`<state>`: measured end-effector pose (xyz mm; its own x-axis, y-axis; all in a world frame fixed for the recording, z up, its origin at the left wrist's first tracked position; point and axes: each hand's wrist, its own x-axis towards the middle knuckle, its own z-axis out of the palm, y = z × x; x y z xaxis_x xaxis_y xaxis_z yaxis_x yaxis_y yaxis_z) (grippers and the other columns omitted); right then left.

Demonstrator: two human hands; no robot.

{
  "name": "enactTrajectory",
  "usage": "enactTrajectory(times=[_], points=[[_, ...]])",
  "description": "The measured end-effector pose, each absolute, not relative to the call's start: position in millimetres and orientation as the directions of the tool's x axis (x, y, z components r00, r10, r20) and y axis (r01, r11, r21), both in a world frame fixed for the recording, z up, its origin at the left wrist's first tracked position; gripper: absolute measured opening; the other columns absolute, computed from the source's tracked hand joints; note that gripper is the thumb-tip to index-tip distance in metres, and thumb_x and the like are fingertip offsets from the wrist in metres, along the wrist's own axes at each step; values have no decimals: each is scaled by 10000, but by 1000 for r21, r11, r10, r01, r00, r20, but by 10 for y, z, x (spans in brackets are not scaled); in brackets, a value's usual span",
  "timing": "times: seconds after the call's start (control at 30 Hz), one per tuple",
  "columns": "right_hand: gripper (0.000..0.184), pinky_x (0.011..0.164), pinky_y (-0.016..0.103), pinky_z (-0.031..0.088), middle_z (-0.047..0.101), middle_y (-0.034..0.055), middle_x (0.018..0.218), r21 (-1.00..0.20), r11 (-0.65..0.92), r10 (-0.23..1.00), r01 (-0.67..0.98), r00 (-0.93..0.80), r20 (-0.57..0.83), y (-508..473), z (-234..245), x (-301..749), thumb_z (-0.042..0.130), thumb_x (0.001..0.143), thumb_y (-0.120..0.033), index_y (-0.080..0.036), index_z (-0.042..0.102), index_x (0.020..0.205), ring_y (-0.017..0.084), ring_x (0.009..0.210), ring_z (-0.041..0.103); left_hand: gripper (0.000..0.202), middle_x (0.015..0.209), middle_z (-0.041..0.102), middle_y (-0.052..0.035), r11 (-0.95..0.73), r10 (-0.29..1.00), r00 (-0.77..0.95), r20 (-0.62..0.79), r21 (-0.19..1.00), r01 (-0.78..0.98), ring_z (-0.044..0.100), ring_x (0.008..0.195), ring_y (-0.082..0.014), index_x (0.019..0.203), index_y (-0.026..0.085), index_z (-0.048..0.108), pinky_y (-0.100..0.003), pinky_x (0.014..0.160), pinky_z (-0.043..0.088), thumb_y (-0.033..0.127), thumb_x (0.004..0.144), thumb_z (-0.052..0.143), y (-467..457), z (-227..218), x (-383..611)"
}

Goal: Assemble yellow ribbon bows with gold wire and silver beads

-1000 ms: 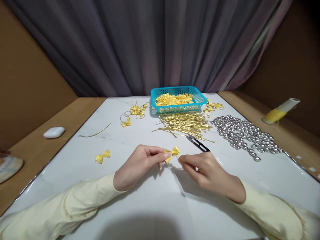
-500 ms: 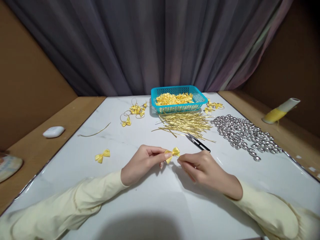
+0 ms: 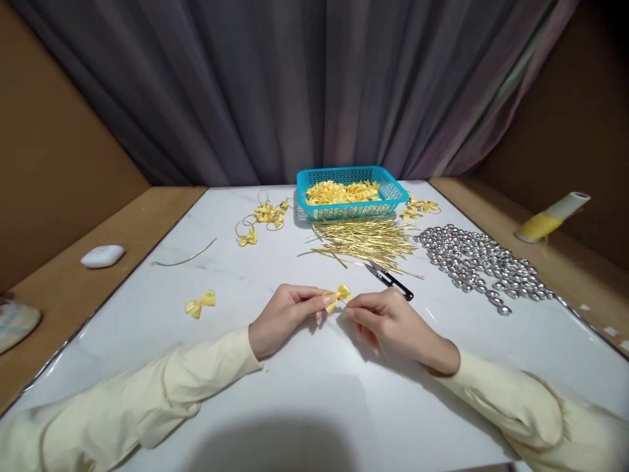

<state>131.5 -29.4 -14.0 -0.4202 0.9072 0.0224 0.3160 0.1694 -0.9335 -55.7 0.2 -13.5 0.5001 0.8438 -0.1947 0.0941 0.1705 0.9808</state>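
A small yellow ribbon bow (image 3: 343, 292) is pinched between the thumb and fingers of my left hand (image 3: 287, 316), just above the tabletop. Close on its right, my right hand (image 3: 393, 324) is closed in a pinch at the bow's edge. Whatever lies between those right fingertips is too small to make out. Another yellow bow (image 3: 200, 304) lies on the white marbled table (image 3: 295, 406) to the left. Black-handled thread snips (image 3: 393, 282) rest just beyond my right hand.
A blue basket (image 3: 351, 211) of yellow bows stands at the back. Before it lies a heap of gold cords (image 3: 366, 241). Silver beads (image 3: 481, 262) spread to the right. Looped bows (image 3: 268, 215) and a single cord (image 3: 184, 255) lie left; a yellow thread spool (image 3: 545, 223) sits on the right ledge.
My right hand has shifted slightly left, nearer the bow. The left hand still pinches the bow, now slightly higher in view.
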Motion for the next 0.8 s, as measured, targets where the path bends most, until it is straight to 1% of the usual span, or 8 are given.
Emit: enactTrajectory(times=[0.2,0.33,0.53,0.63,0.7,0.8], points=[[307,425,197,348,442,-54,367,-980,40,911,197,-409,-45,-279,-179,1284,434,835,-211,-145,536,554,69,323,427,265,568,465,-3,155,853,490,-182,983,95,392,560,-100,639,99,589,-245,530,321,335,758,581,-3,-131,-547],[318,419,206,348,443,-46,371,-991,3,908,137,-415,-54,-288,-174,1265,436,836,-227,-137,537,548,73,329,428,266,555,468,3,129,861,483,-160,987,97,394,550,-95,606,107,578,-242,535,324,320,764,577,-11,-134,-544],[309,427,211,354,465,-38,402,-996,-27,897,89,-437,-64,-277,-179,1254,426,840,-225,-131,543,570,75,340,428,230,553,483,8,111,864,483,-144,989,96,411,546,-94,644,104,622,-233,523,329,297,761,579,-7,-111,-534],[310,441,206,358,457,-45,391,-987,24,903,157,-428,-46,-265,-173,1270,420,844,-217,-143,535,566,78,348,434,221,574,508,2,82,873,469,-130,989,123,427,557,-98,688,106,644,-232,529,336,307,756,580,-5,-87,-520],[330,479,200,369,449,-48,376,-962,122,912,243,-410,12,-260,-161,1283,417,846,-200,-153,518,535,77,367,437,231,590,515,-2,59,887,446,-121,987,150,428,567,-100,699,108,645,-233,542,339,321,757,576,-4,-78,-510],[356,526,196,376,454,-48,376,-906,249,911,343,-400,99,-265,-147,1293,416,845,-178,-165,484,496,76,391,429,262,577,498,4,47,897,425,-119,983,176,412,559,-99,652,111,624,-234,540,330,347,751,571,-4,-74,-498]])
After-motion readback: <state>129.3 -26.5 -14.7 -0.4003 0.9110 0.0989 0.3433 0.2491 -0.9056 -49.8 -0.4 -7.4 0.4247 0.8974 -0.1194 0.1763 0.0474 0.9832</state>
